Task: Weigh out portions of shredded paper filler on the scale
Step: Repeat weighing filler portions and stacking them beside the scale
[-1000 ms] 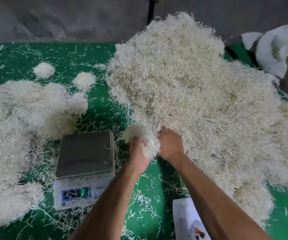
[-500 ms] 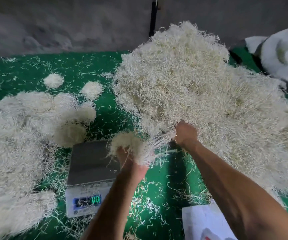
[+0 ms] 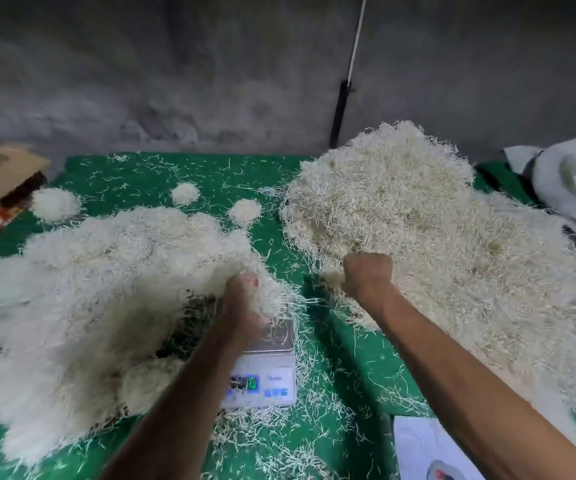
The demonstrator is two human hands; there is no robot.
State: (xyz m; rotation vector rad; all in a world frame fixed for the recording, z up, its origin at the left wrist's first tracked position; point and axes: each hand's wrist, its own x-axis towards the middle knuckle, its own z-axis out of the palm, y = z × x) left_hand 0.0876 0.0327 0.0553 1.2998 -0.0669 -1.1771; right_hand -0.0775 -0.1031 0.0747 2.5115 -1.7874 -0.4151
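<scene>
- The left hand [image 3: 245,296] is curled around a clump of shredded paper filler [image 3: 269,299], held directly over the far end of the scale [image 3: 265,372]; the forearm hides most of the platform.
- The right hand [image 3: 366,275] is fisted at the near edge of the big filler heap [image 3: 435,244], right of the scale; strands show at its thumb side, so it seems to grip a small tuft.
- The left hand is nearer the scale, so the drop looks to be straight down.
- Left of the scale lies a heap of filler portions [image 3: 89,306], touching its side; right of it a strip of green desk [image 3: 331,358] gives room.
- The display [image 3: 245,382] faces the person, unreadable.
</scene>
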